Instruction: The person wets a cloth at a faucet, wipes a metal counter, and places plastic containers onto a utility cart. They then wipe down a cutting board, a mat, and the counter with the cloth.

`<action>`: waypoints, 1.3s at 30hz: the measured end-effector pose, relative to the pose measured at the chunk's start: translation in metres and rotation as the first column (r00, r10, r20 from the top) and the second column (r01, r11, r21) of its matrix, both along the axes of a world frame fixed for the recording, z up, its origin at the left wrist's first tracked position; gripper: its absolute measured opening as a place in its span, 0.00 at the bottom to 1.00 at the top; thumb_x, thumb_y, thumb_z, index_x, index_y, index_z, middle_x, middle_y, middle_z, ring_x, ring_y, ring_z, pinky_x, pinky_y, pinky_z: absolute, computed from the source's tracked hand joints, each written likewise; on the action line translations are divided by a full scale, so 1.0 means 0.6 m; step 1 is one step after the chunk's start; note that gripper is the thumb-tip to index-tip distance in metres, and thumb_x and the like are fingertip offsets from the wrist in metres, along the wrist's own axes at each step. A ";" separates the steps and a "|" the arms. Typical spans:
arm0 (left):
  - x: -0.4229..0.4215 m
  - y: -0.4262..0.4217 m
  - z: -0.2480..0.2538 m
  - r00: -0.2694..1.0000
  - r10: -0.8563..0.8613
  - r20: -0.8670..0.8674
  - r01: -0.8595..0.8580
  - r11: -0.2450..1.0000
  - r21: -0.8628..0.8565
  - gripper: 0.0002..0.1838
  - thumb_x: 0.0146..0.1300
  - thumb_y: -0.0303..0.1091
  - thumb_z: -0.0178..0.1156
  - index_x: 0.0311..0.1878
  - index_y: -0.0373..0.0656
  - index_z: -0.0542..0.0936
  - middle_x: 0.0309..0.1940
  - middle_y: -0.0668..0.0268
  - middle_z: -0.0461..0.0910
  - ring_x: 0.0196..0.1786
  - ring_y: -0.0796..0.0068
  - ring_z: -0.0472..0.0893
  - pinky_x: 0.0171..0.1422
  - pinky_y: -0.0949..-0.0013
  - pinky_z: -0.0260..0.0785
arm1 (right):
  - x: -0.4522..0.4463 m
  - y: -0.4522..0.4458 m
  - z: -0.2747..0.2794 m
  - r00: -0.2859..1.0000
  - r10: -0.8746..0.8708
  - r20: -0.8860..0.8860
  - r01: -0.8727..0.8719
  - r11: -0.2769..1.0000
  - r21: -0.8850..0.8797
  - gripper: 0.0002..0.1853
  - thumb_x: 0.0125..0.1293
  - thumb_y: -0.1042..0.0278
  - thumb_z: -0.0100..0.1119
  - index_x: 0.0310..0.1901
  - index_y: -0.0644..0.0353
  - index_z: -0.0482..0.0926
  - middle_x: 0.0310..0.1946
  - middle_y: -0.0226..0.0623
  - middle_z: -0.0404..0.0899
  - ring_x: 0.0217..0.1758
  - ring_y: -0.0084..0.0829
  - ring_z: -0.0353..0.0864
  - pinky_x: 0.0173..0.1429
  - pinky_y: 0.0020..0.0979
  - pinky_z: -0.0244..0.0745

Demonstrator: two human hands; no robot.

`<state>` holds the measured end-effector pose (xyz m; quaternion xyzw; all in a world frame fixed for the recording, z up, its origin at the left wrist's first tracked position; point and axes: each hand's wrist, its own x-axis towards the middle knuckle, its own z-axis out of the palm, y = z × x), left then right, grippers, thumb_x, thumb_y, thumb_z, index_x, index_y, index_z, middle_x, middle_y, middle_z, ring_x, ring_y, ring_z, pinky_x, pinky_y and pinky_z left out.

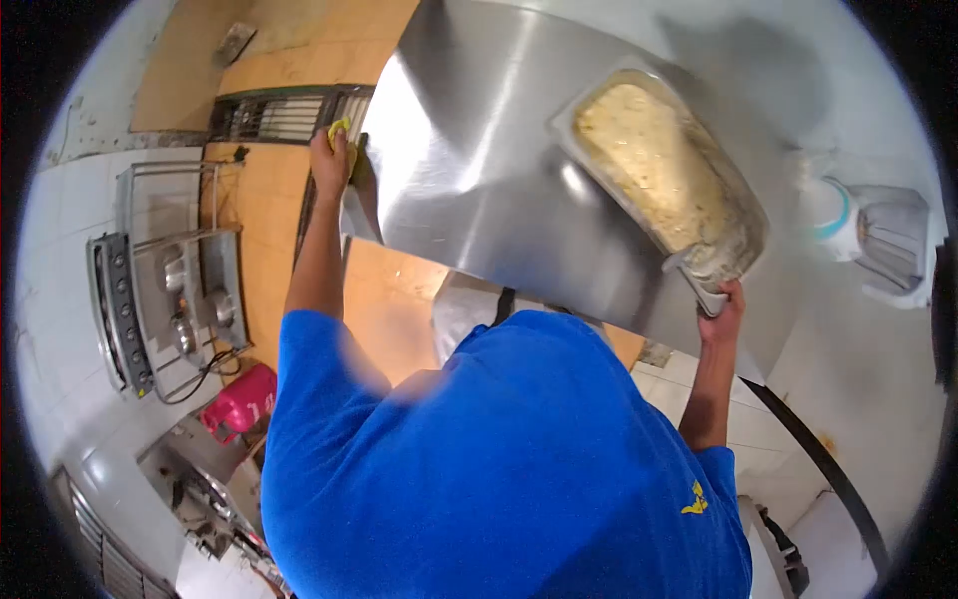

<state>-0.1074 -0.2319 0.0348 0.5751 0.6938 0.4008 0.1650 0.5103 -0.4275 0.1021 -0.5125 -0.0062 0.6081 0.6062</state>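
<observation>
A rectangular metal pan (753, 205) with a creamy pale-yellow filling (649, 155) rests at an angle on the steel table (469, 130). Its near end looks partly scraped, with the filling thin and smeared there. My right hand (722, 311) is closed around the pan's near corner. A small flat tab or edge (679, 260) juts out beside that corner; I cannot make out what it is. Off the table's left edge, my left hand (331, 162) is closed on a small yellow cloth (340, 128), which is mostly hidden by the fingers.
A white container with a blue ring (833, 210) stands by the wall at the right. To the left are a gas stove (120, 309), metal pots (183, 329) on a rack and a pink gas cylinder (242, 402). A floor drain grate (269, 117) lies beyond my left hand.
</observation>
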 end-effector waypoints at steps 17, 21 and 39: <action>0.559 -0.160 0.086 0.096 -0.046 0.994 0.633 0.774 -0.025 0.27 0.64 0.52 0.47 0.58 0.41 0.67 0.54 0.55 0.71 0.52 0.59 0.73 0.54 0.57 0.70 | -0.191 0.044 0.166 0.938 0.246 0.244 -0.276 0.957 0.095 0.26 0.46 0.69 0.53 0.50 0.68 0.66 0.38 0.40 0.73 0.38 0.31 0.76 0.42 0.31 0.74; 0.513 -0.118 0.124 -0.006 0.005 1.000 0.582 0.813 0.000 0.28 0.63 0.52 0.47 0.58 0.41 0.67 0.53 0.55 0.71 0.51 0.59 0.73 0.53 0.57 0.70 | -0.189 0.047 0.178 0.943 0.259 0.208 -0.281 0.956 0.081 0.24 0.45 0.70 0.53 0.48 0.66 0.68 0.36 0.38 0.73 0.38 0.30 0.74 0.40 0.32 0.74; 0.008 -0.464 0.148 -0.298 0.212 0.931 -0.015 0.974 -0.227 0.21 0.60 0.49 0.50 0.47 0.42 0.73 0.31 0.61 0.76 0.23 0.70 0.72 0.22 0.67 0.67 | -0.044 0.161 -0.037 0.936 0.330 0.120 -0.344 0.931 0.120 0.19 0.51 0.63 0.53 0.44 0.63 0.72 0.37 0.37 0.76 0.41 0.32 0.77 0.46 0.30 0.74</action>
